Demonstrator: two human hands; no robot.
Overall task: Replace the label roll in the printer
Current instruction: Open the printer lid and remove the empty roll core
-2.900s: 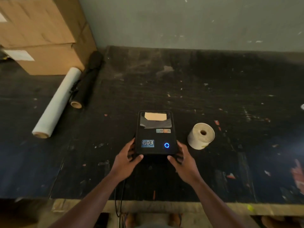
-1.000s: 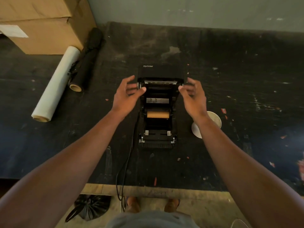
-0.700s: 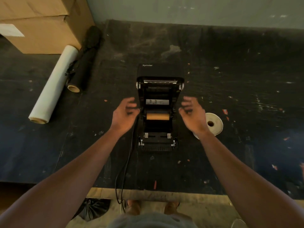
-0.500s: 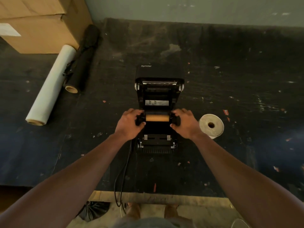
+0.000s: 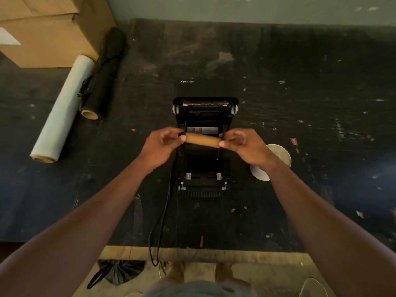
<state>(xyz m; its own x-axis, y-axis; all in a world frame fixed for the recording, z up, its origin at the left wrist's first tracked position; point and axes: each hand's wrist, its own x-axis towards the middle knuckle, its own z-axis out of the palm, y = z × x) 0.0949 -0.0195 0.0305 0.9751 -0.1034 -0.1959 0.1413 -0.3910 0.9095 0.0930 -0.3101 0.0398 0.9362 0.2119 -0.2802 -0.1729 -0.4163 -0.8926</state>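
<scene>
The black label printer (image 5: 204,181) stands open in the middle of the dark table, its lid (image 5: 205,103) tipped back. Above the empty roll bay I hold a bare brown cardboard core (image 5: 203,140) level by its two black end pieces. My left hand (image 5: 161,144) pinches the left end and my right hand (image 5: 244,146) pinches the right end. A full white label roll (image 5: 280,156) lies on the table just right of the printer, partly hidden behind my right wrist.
A white film roll (image 5: 62,110) and a black roll (image 5: 102,76) lie at the left, below stacked cardboard boxes (image 5: 49,28). The printer's cable (image 5: 159,221) runs over the table's front edge (image 5: 205,254). A wall closes the far side.
The lid was raised and both hands came down to the bay. They gripped the ends of the empty core and lifted it out of the printer.
</scene>
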